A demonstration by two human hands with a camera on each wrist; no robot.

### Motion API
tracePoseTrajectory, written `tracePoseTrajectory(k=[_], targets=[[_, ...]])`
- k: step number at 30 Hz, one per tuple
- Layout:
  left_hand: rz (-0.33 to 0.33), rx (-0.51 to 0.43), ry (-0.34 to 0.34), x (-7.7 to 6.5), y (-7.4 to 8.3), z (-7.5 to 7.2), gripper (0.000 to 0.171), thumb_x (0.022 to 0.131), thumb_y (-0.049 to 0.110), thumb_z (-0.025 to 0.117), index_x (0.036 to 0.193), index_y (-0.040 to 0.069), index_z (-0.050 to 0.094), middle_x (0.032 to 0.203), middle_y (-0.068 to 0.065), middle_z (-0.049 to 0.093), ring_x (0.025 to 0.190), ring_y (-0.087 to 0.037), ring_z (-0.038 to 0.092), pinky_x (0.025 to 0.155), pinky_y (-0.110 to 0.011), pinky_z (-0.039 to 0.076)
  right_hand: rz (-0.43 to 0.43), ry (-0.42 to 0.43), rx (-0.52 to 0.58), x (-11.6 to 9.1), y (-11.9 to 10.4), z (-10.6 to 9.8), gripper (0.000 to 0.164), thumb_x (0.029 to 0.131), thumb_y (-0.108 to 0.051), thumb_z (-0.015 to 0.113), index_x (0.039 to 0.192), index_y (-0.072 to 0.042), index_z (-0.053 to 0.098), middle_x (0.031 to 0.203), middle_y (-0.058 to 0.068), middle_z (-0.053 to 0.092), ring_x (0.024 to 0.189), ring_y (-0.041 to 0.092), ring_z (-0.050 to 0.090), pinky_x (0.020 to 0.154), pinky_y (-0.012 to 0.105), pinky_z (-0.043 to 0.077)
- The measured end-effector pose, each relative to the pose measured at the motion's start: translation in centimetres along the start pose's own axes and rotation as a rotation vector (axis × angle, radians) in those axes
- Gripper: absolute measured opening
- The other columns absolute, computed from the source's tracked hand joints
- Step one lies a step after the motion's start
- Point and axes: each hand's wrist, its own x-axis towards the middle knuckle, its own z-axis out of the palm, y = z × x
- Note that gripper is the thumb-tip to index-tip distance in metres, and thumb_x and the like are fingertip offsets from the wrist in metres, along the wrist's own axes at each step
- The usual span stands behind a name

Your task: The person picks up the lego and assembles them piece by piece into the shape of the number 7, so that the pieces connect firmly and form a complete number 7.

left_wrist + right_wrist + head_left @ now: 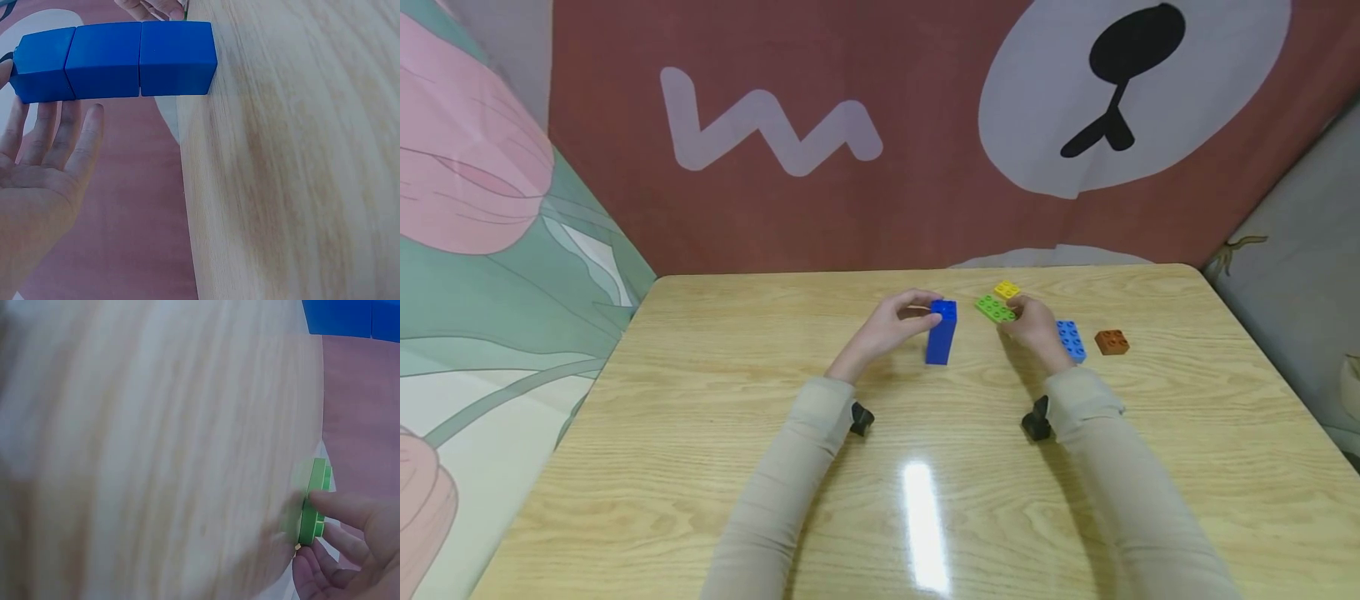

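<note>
An upright stack of three blue blocks (941, 337) stands on the wooden table. My left hand (898, 323) holds it near the top, thumb at the near side and fingers behind. In the left wrist view the stack (106, 60) shows its plain sides, with the left hand's (47, 162) other fingers spread beside it. To the right, my right hand (1033, 327) pinches the right end of a flat light green studded brick (994, 308). The right wrist view shows the thumb of that hand (356, 540) against the green brick (312, 503), a finger behind it.
A small yellow brick (1007, 289) lies just behind the green one. Right of the right hand lie a lighter blue studded brick (1071, 340) and a brown brick (1112, 342). A patterned cloth (820, 217) hangs behind the table's (700, 375) back edge.
</note>
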Motion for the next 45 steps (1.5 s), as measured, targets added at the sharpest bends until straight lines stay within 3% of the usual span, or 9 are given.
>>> tracePoseTrajectory(k=[13, 21, 30, 34, 41, 45], targets=[[-0.010, -0.004, 0.000, 0.0, 0.0, 0.0, 0.040, 0.094, 0.029, 0.061, 0.133, 0.021, 0.055, 0.135, -0.002, 0.056, 0.127, -0.021, 0.053, 0.103, -0.037, 0.048, 0.043, -0.012, -0.025, -0.2, 0.0, 0.0, 0.051, 0.092, -0.008, 0.059, 0.138, 0.009, 0.043, 0.134, 0.029, 0.050, 0.106, 0.034, 0.059, 0.084, 0.038, 0.055], [-0.012, -0.007, 0.002, -0.1, 0.1, 0.1, 0.040, 0.094, 0.031, 0.060, 0.133, 0.021, 0.055, 0.135, -0.001, 0.056, 0.126, -0.020, 0.053, 0.103, -0.037, 0.048, 0.034, -0.017, -0.035, -0.1, 0.2, -0.2, 0.050, 0.091, -0.008, 0.060, 0.136, 0.009, 0.045, 0.134, 0.029, 0.051, 0.105, 0.033, 0.060, 0.081, 0.034, 0.055], [-0.008, -0.005, 0.004, -0.1, 0.1, 0.1, 0.042, 0.094, 0.032, 0.060, 0.134, 0.019, 0.054, 0.136, -0.001, 0.055, 0.127, -0.020, 0.052, 0.103, -0.037, 0.048, 0.018, -0.016, -0.028, -0.6, -0.1, -0.6, 0.051, 0.090, -0.007, 0.061, 0.135, 0.010, 0.046, 0.130, 0.031, 0.053, 0.093, 0.028, 0.062, 0.064, 0.020, 0.049], [0.000, -0.004, 0.007, -0.1, 0.1, 0.1, 0.041, 0.095, 0.031, 0.060, 0.134, 0.019, 0.054, 0.136, -0.002, 0.055, 0.127, -0.021, 0.052, 0.102, -0.036, 0.049, 0.014, -0.008, 0.001, -0.8, -0.2, -0.8, 0.051, 0.089, -0.007, 0.060, 0.135, 0.009, 0.046, 0.129, 0.031, 0.053, 0.098, 0.031, 0.061, 0.067, 0.021, 0.050], [0.015, -0.013, 0.005, -0.1, 0.0, 0.2, 0.041, 0.095, 0.029, 0.059, 0.134, 0.017, 0.053, 0.136, -0.004, 0.055, 0.127, -0.022, 0.052, 0.103, -0.037, 0.048, -0.006, -0.012, 0.057, -0.9, 0.2, -1.6, 0.053, 0.090, -0.009, 0.056, 0.138, 0.008, 0.043, 0.133, 0.031, 0.049, 0.118, 0.040, 0.050, 0.095, 0.045, 0.049], [0.021, -0.018, 0.003, -0.2, 0.0, 0.2, 0.040, 0.096, 0.028, 0.059, 0.134, 0.018, 0.053, 0.136, -0.004, 0.055, 0.127, -0.022, 0.052, 0.104, -0.037, 0.048, -0.035, 0.008, 0.074, -1.0, 0.2, -2.1, 0.053, 0.090, -0.011, 0.059, 0.138, 0.007, 0.044, 0.132, 0.032, 0.051, 0.120, 0.041, 0.050, 0.100, 0.050, 0.045]])
